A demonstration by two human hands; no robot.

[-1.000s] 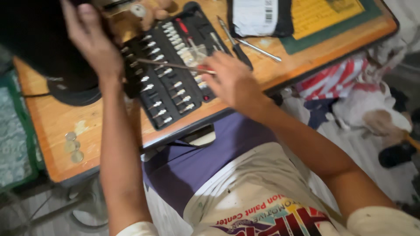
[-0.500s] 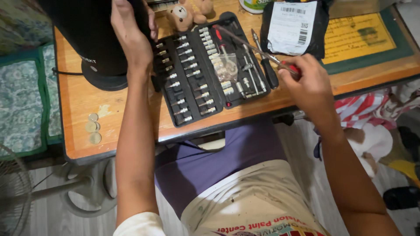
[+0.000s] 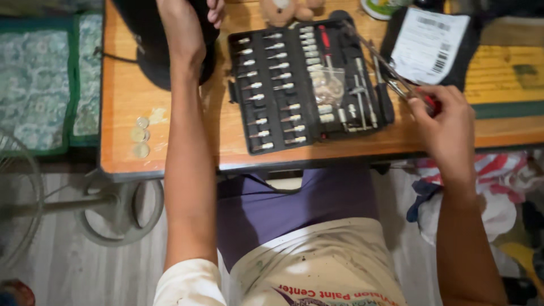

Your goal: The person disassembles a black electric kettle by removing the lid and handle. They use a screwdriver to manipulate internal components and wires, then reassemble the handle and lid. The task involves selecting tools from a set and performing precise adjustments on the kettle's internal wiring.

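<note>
Two hands at work on a wooden desk (image 3: 170,153), an open bit set between them.

The left hand (image 3: 180,25) rests closed around a black device (image 3: 148,45) at the desk's far left corner. The right hand (image 3: 445,122), near the front edge toward the right, is curled tight on a red-handled metal tool (image 3: 396,79) pointing across the black bit case (image 3: 303,85). Coins (image 3: 140,136) lie by the left edge. A fan base (image 3: 113,209) stands on the pale floor below; patterned cloth (image 3: 42,79) lies left.
</note>
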